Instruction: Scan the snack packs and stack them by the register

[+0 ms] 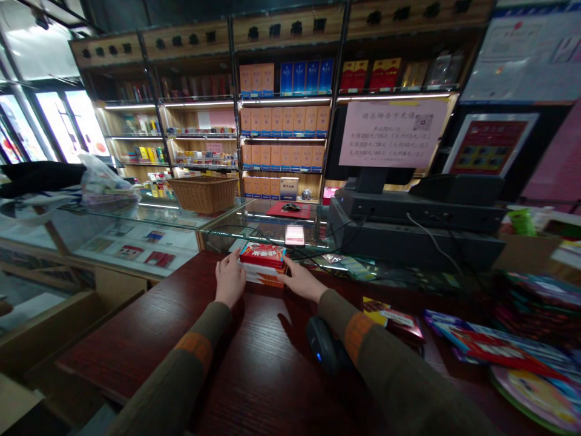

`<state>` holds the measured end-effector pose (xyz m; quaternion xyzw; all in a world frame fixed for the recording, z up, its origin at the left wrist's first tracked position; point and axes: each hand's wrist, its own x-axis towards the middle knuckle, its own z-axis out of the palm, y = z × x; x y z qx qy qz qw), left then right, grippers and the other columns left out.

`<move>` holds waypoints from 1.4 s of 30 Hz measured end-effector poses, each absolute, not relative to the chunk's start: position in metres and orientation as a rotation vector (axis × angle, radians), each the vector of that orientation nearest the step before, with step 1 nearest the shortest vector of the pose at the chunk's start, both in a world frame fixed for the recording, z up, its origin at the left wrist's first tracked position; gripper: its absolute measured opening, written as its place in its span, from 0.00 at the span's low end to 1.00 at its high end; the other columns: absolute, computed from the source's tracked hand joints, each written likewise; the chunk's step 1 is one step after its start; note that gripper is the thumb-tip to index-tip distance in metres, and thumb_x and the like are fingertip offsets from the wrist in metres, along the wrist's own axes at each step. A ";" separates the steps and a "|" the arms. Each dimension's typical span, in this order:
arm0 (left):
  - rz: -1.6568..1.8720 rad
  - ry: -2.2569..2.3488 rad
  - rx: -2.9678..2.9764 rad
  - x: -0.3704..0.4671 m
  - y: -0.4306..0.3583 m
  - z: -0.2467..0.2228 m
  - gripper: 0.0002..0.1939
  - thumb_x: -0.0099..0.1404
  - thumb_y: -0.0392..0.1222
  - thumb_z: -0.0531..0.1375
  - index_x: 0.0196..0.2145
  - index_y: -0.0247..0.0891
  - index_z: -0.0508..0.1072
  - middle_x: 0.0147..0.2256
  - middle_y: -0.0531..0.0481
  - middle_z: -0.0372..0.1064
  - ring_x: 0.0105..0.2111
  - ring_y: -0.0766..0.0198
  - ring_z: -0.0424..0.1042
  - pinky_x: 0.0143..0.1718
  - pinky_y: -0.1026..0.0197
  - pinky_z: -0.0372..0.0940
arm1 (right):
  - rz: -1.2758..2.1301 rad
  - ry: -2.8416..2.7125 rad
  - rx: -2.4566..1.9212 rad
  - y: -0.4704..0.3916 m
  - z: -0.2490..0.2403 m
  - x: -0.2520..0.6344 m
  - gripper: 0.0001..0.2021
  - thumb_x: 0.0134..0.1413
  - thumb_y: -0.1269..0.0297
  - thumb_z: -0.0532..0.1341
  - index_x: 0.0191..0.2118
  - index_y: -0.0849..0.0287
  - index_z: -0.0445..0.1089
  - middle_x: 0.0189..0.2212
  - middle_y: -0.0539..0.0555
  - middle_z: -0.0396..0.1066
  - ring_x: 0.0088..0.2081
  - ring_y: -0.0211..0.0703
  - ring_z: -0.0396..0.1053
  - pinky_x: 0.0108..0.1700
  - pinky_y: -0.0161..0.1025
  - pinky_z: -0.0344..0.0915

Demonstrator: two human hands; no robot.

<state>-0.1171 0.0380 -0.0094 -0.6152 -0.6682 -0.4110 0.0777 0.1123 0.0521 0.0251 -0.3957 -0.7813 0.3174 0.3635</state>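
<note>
A short stack of small red-and-white boxes point(263, 277) stands on the dark red wooden table, near its far edge. On top lies a bright red packet point(262, 253) with white and yellow print. My left hand point(230, 280) presses against the stack's left side, its fingers curled along the edge. From the other side my right hand point(300, 280) closes in, thumb and fingers touching the right end. Between them the two hands grip the stack. Close to my right forearm lies a dark handheld scanner point(323, 344) with a small blue light.
Behind the table runs a glass display counter point(136, 233) bearing a wicker basket point(204, 194). A cash register with monitor point(417, 224) stands at the right, with loose cables. Colourful flat packages point(494, 342) and a yellow-and-red packet point(394, 318) lie at the table's right.
</note>
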 end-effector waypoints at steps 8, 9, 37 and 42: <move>-1.179 -2.042 -1.862 -0.117 0.037 -0.009 0.31 0.62 0.32 0.51 0.63 0.35 0.60 0.57 0.39 0.69 0.59 0.50 0.64 0.65 0.41 0.52 | 0.800 -2.142 -1.090 0.047 0.033 0.113 0.36 0.55 0.64 0.63 0.69 0.63 0.55 0.61 0.63 0.68 0.60 0.53 0.67 0.64 0.49 0.59; -1.172 -2.051 -1.858 -0.117 0.037 -0.009 0.31 0.62 0.32 0.51 0.63 0.35 0.60 0.57 0.39 0.69 0.59 0.50 0.64 0.65 0.41 0.52 | 0.795 -2.143 -1.093 0.046 0.033 0.114 0.37 0.55 0.64 0.63 0.69 0.63 0.54 0.61 0.63 0.68 0.60 0.54 0.67 0.64 0.49 0.59; -1.141 -1.756 -2.128 -0.018 0.019 0.018 0.28 0.61 0.30 0.52 0.59 0.40 0.66 0.58 0.42 0.69 0.60 0.50 0.61 0.64 0.42 0.53 | 0.569 -2.042 -1.264 0.015 0.033 0.223 0.34 0.55 0.64 0.62 0.66 0.68 0.59 0.66 0.67 0.60 0.67 0.54 0.58 0.69 0.50 0.51; -1.077 -1.712 -2.220 0.013 0.018 0.019 0.26 0.62 0.33 0.52 0.59 0.39 0.67 0.57 0.41 0.69 0.60 0.49 0.62 0.63 0.42 0.55 | 0.554 -1.950 -1.261 0.007 0.028 0.265 0.32 0.52 0.66 0.63 0.65 0.60 0.63 0.64 0.62 0.64 0.66 0.54 0.61 0.68 0.52 0.53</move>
